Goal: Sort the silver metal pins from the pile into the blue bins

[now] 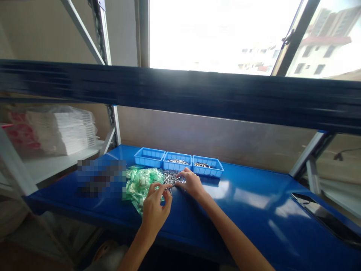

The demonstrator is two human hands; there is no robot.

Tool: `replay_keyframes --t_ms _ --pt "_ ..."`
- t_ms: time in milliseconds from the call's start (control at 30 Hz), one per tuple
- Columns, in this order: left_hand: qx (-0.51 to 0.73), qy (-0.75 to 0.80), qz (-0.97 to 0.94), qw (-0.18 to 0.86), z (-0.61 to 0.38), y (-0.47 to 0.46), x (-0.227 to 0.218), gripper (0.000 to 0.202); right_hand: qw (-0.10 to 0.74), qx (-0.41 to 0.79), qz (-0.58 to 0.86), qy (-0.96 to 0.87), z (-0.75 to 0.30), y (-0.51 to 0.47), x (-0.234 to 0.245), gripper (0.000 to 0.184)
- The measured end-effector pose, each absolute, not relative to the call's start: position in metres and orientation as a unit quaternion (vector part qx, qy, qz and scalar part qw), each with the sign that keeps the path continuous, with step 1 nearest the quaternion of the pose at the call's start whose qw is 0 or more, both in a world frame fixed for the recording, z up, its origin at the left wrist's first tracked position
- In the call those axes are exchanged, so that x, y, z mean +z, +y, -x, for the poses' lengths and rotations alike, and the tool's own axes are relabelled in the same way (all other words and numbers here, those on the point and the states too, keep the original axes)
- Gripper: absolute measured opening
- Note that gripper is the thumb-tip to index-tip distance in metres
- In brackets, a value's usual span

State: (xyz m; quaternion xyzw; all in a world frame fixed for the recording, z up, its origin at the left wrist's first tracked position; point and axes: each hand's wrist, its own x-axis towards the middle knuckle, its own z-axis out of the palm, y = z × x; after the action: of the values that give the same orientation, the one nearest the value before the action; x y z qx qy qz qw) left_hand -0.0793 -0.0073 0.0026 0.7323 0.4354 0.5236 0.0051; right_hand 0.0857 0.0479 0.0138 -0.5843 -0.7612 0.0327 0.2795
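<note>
A heap of small silvery metal pieces, like screws or nails (170, 177), lies on the blue tabletop in front of the bins. My left hand (156, 203) is at the heap's near edge, thumb and forefinger pinched round something small and thin that I cannot make out. From the right, my right hand (192, 183) reaches over the heap, its fingers curved and thumb apart from the forefinger, with the tips at the metal pieces. Green-tinted clear plastic bags (141, 184) lie left of the heap, partly behind my left hand.
Three blue bins stand in a row behind the heap: the left bin (149, 157), the middle bin (177, 161) and the right bin (208, 166); the latter two hold small metal pieces. A dark phone-like slab (324, 216) lies far right. A dark blue beam (180, 92) crosses above.
</note>
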Motion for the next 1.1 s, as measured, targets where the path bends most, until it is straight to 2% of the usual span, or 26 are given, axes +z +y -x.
replay_keyframes --t_ms 100,200,600,800,933,1100 --pt "0.520 0.435 -0.735 -0.016 0.079 -0.007 0.003 0.021 0.268 0.061 0.564 -0.778 -0.083 0.047 0.017 0.008" --pt "0.525 0.429 -0.735 -0.026 0.079 -0.006 0.002 0.021 0.260 0.083 0.539 -0.797 -0.082 0.047 0.019 0.003" --pt "0.525 0.432 -0.733 0.006 0.082 -0.005 0.003 0.020 0.386 0.254 0.438 -0.771 -0.077 0.043 0.014 0.020" --pt "0.531 0.462 -0.708 0.058 0.083 -0.005 0.009 0.020 0.448 0.239 0.450 -0.735 -0.075 0.047 0.008 0.021" --pt "0.509 0.446 -0.736 0.039 0.080 -0.008 0.008 0.018 0.506 0.219 0.461 -0.695 -0.075 0.048 0.011 0.023" --pt "0.485 0.420 -0.766 0.016 0.077 -0.009 0.006 0.017 0.587 0.268 0.467 -0.604 -0.075 0.044 0.022 0.032"
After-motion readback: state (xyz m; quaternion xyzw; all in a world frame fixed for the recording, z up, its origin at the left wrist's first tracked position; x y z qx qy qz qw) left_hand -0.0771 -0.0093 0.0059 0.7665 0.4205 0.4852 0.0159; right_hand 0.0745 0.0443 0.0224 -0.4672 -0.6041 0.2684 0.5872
